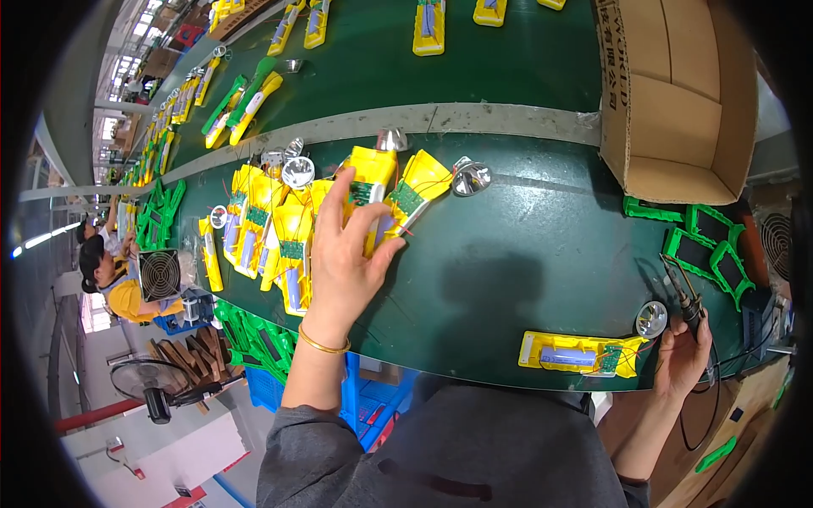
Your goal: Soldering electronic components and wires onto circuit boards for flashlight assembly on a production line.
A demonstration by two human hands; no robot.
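Observation:
My left hand (343,262) reaches over a cluster of yellow flashlight housings. Its fingers curl around one yellow flashlight housing (373,165) that has a green circuit board; part of it hides behind the fingers. Beside it leans another yellow housing (423,176), wired to a silver reflector (472,179). My right hand (682,356) grips a soldering iron (693,313) by its dark handle, tip pointing away from me. Close to that hand, a yellow housing (529,349) with a purple battery (567,356) lies at the table's near edge. A round reflector (651,319) stands at its wired end.
An open cardboard box (677,161) stands at the far right, above several green frames (707,237). More green parts (161,212) lie at the left. Across a grey strip (508,124) are more yellow housings (429,30). Co-workers (127,275) sit beyond a small fan (159,275).

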